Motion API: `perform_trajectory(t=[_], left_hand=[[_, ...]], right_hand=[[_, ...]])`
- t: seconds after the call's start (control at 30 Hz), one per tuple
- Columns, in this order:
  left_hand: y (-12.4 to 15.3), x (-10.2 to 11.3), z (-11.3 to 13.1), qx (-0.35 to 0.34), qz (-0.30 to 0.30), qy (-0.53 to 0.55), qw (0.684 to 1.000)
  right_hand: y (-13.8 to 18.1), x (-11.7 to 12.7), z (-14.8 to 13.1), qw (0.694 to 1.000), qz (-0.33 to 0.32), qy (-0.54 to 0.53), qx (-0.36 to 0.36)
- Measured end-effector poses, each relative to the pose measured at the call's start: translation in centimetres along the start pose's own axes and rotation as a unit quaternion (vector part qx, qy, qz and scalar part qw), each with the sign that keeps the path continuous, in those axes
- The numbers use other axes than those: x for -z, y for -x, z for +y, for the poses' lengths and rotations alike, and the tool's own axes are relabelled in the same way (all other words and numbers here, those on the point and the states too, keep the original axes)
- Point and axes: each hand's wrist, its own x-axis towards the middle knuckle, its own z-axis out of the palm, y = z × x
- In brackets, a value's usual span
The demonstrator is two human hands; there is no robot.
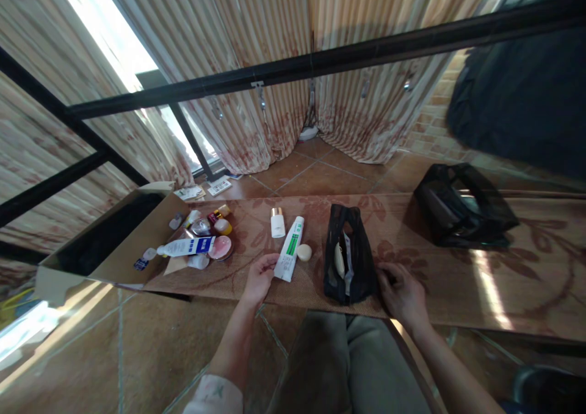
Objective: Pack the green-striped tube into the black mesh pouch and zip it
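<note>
A white tube with green print [291, 243] lies slantwise on the brown cloth, and the fingers of my left hand [259, 278] close on its lower left edge. Just right of the tube is a small round cream-coloured jar or lid [304, 253]. Behind it a white bottle with a gold cap [277, 223] stands upright. A black mesh bag [365, 267] sits open at the top, with a pale item and a clear packet inside. My right hand [405, 295] is curled against the bag's lower right side, its fingertips partly in shadow.
At left, several cosmetics cluster around a blue-and-white tube [187, 246] and a pink round compact [220, 247], beside an open cardboard box [158, 234]. A second black mesh bag [464, 209] stands at right. A dark metal rail [293, 71] crosses beyond the covered bench.
</note>
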Motion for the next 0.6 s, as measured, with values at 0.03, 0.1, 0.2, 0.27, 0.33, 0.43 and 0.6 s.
perform_trajectory(t=[0.03, 0.1, 0.2, 0.27, 0.33, 0.43, 0.6], left_hand=[[0.0, 0.0, -0.01, -0.001, 0.003, -0.002, 1.0], [-0.01, -0.01, -0.01, -0.003, 0.005, -0.006, 1.0], [-0.02, -0.04, 0.07, 0.002, -0.001, -0.006, 1.0], [-0.01, -0.03, 0.13, 0.002, -0.003, -0.004, 1.0], [0.01, 0.0, 0.16, -0.001, -0.005, -0.004, 1.0], [0.06, 0.0, 0.08, -0.001, -0.01, -0.002, 1.0], [0.05, -0.26, -0.15, -0.008, -0.001, -0.012, 1.0]], right_hand=[[-0.01, 0.02, -0.02, 1.0, 0.0, 0.001, -0.001], [-0.04, 0.05, -0.09, 1.0, -0.001, 0.004, -0.005], [-0.06, 0.07, -0.14, 1.0, -0.001, 0.005, -0.004], [-0.07, 0.05, -0.12, 1.0, 0.0, 0.002, -0.002], [-0.07, 0.02, -0.06, 1.0, 0.001, 0.003, 0.0], [-0.06, 0.0, -0.03, 1.0, -0.001, 0.009, -0.001], [-0.07, 0.11, -0.27, 1.0, -0.003, 0.003, -0.01]])
